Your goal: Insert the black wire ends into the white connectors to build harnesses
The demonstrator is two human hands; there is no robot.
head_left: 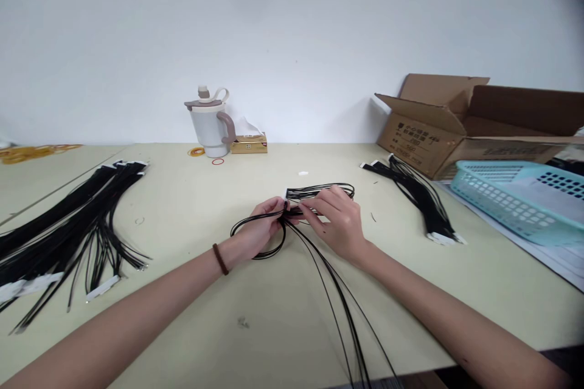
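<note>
We work on a pale counter [283,292], and everything else sits around the grip at its middle. Well off to the right of the grip stand an open cardboard box [456,127] and a teal basket [515,197]. Far to the left lies a large heap of black cables [68,225]; a smaller finished-looking batch [417,194] lies to the right, between the grip and the box. Beyond the grip, against the wall, stands a white mug with a lid [210,124].

Our left hand [260,228] pinches the cable bundle [292,213] at the point where its loops cross, fingers closed on it. Our right hand [335,222] is also closed on the same bundle, just beside the left, thumb and fingers pressing the strands. Loose tails run from the grip toward us, off the counter edge.

We judge the coiling is mid-way: loops are formed but not secured. The next move calls for holding the crossing tight while gathering the tails.
</note>
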